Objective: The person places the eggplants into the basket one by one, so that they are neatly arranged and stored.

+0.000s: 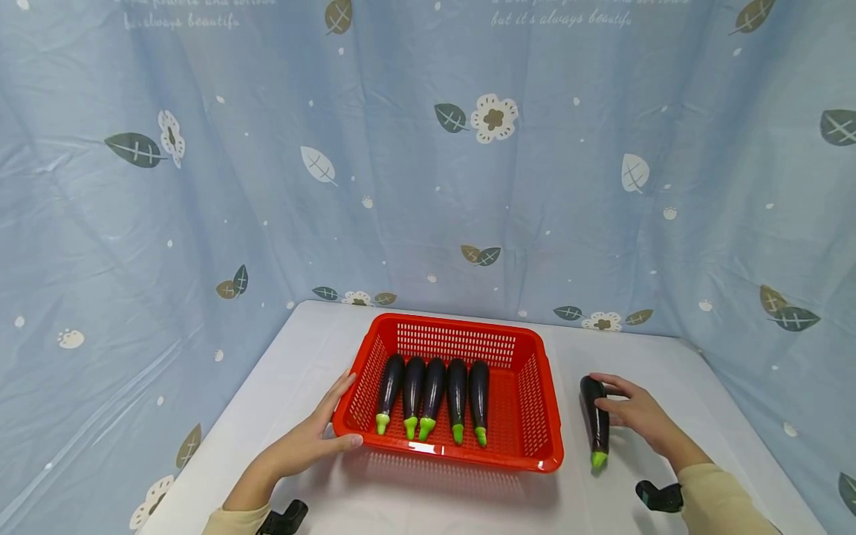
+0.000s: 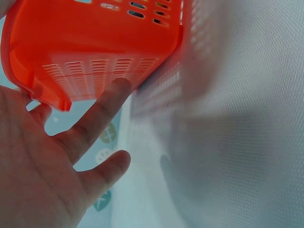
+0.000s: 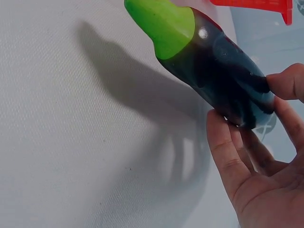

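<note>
A red plastic basket [image 1: 461, 458] with slotted walls stands on the white table, several dark purple eggplants [image 1: 434, 390] lying side by side in its left and middle part, green stem ends facing me. At the basket's near left corner is my left hand [image 1: 301, 446], fingers extended along the outer side and thumb by the front rim. The left wrist view shows those fingers spread and nearly straight against the red wall. Right of the basket, my right hand [image 1: 638, 416] pinches another eggplant [image 3: 228, 71] by its rounded end, between thumb and fingers. Its shadow falls apart from it.
White cloth covers the table [image 1: 394, 505]. A blue curtain [image 1: 414, 186] printed with leaves and flowers hangs behind and along both sides. Black wrist devices [image 1: 658, 496] sit below both hands. The basket's right part shows bare red floor.
</note>
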Motion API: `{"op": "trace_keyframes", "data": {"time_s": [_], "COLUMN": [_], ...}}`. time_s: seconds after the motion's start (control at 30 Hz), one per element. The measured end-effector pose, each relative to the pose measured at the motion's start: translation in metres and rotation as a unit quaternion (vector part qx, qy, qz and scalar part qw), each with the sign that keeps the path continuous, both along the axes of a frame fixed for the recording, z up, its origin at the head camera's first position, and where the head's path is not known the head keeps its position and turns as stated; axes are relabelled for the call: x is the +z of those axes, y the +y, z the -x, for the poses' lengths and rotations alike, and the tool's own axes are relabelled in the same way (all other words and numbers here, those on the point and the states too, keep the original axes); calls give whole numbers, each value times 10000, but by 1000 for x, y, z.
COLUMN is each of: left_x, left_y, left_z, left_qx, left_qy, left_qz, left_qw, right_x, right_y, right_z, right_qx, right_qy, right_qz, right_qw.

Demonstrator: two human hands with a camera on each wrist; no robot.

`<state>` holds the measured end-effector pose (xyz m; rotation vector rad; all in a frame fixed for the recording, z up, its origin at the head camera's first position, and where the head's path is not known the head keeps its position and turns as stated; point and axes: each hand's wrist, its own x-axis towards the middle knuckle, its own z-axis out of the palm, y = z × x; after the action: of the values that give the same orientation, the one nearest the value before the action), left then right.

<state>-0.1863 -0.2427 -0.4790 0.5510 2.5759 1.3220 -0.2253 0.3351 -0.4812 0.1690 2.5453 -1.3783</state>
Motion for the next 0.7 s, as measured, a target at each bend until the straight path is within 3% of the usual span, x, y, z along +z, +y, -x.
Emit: {"op": "trace_keyframes", "data": {"time_s": [0.7], "left_x": [0], "left_y": [0], "left_z": [-1], "left_qx": [-5], "left_qy": [-33], "left_qz": [-36], "left_qw": [10000], "right_x": [7], "right_y": [-6], "right_z": [1], "right_qx": [79], "right_qy": [142], "right_qz": [-76], "right_qw": [9998]}}
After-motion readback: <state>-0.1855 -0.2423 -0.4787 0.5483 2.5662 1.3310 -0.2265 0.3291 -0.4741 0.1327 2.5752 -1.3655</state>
